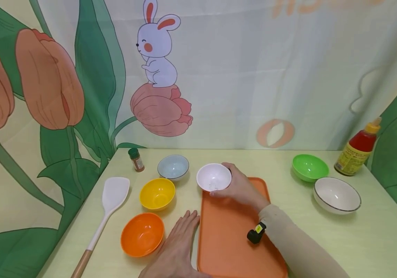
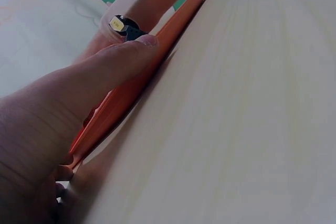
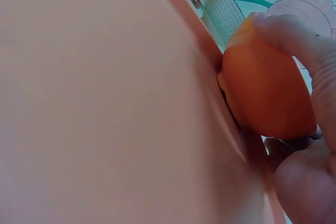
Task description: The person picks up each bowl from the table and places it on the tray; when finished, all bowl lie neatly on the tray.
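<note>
My right hand (image 1: 240, 188) grips a small bowl (image 1: 213, 177) by its right side, thumb at the near rim. White inside, the bowl shows an orange outer wall (image 3: 270, 87) in the right wrist view. It is at the far left corner of an orange tray (image 1: 231, 235); whether its base touches the tray I cannot tell. My left hand (image 1: 179, 249) lies beside the tray's left edge with its fingers straight. In the left wrist view its thumb (image 2: 123, 53) reaches along the tray's near edge. The orange bowl (image 1: 142, 234) is just left of that hand.
Left of the tray are a yellow bowl (image 1: 157, 194), a light blue bowl (image 1: 173, 167), a spice jar (image 1: 136, 160) and a white spatula (image 1: 109, 197) with a wooden handle. On the right are a green bowl (image 1: 310, 168), a dark-rimmed white bowl (image 1: 337, 195) and a red sauce bottle (image 1: 357, 148).
</note>
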`<state>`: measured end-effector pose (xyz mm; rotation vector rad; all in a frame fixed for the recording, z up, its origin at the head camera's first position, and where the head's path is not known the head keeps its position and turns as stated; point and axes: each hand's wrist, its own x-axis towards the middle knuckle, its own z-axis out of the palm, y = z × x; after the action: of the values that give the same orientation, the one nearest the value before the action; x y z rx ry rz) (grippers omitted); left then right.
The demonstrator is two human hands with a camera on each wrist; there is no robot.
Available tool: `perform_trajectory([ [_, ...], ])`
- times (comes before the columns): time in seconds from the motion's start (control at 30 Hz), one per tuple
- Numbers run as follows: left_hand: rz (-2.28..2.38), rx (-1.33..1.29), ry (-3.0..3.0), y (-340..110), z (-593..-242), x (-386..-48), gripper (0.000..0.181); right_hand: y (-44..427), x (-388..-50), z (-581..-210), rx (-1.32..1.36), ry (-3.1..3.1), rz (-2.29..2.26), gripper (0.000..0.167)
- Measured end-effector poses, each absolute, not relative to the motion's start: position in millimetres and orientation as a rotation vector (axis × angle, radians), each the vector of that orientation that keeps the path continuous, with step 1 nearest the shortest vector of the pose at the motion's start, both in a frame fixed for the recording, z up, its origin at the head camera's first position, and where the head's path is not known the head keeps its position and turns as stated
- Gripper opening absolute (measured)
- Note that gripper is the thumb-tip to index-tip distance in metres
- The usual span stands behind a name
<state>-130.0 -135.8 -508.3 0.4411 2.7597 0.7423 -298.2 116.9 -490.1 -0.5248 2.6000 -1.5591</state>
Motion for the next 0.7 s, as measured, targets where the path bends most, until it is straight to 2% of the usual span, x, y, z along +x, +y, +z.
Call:
perform_trajectory([
  [0.37, 0.741, 0.442, 2.752, -134.3, -508.3, -131.4, 0.16, 120.3, -295.3, -485.0, -0.569, 2.586, -1.501, 0.131],
  [0.7, 0.702, 0.432, 2.758, -133.8, -507.2, -130.2, 0.161, 128.8, -291.2, -458.8, -0.595, 2.644, -1.68, 0.119],
])
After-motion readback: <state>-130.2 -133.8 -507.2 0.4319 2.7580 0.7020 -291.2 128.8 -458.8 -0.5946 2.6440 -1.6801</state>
